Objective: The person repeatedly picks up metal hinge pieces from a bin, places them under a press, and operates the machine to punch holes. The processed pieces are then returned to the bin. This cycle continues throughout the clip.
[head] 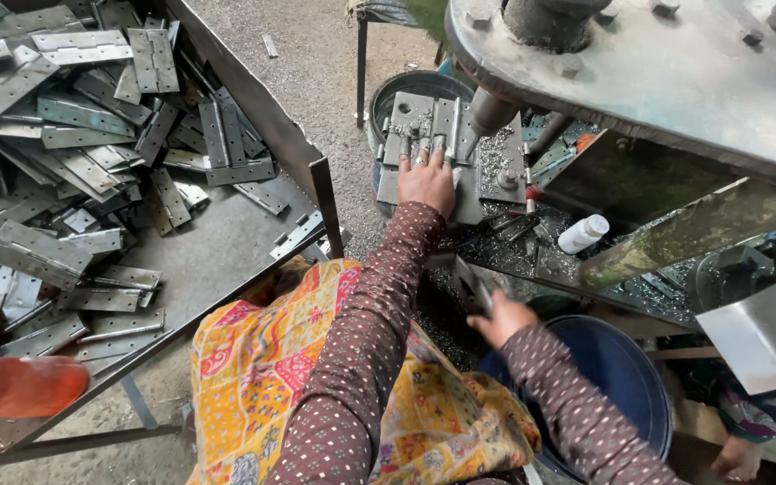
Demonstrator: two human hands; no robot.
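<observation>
The right hand (500,319) is gripping a metal hinge (472,286) in clenched fingers over the blue bucket (626,377). Farther off, the left hand (427,180), fingers released, is pressing flat on a hinge plate (424,121) under the press (491,112).

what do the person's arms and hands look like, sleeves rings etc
Both arms wear long maroon-brown sleeves dotted with small pale spots, reaching the wrists. The left hand and right hand are bare, with no gloves. The left fingers seem to carry a ring, too small to be sure.
</observation>
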